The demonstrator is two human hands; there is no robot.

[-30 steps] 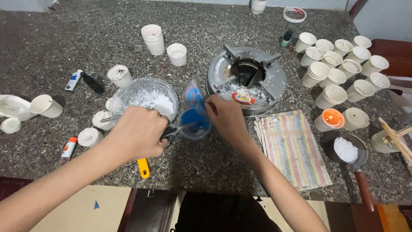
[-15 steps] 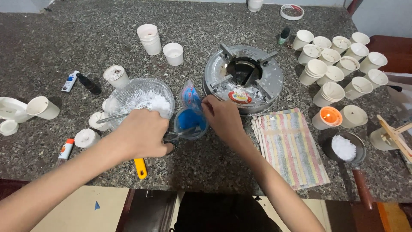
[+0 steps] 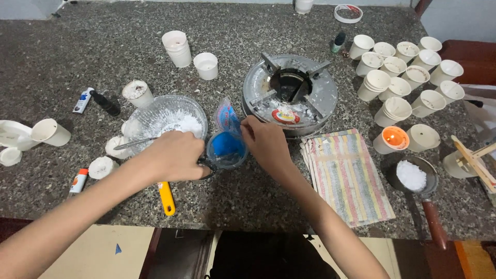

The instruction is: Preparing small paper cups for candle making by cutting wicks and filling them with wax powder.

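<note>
Left hand [image 3: 173,155] hides tool's grip; wooden rack [image 3: 478,160] cut off

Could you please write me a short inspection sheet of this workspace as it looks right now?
Surface: speckled stone counter, dusted with white powder near the bowl.
Job's things: small clear cup of blue stuff; blue sachet upright behind it.
Clutter: glass bowl of white powder, metal burner, many white cups, lit candle cup, striped cloths, pan of white flakes.
Grips: left hand at the cup's left side over a yellow-handled tool; right hand at its right rim.
Cables: nothing seen.
Surroundings: wooden stand at right.
</note>
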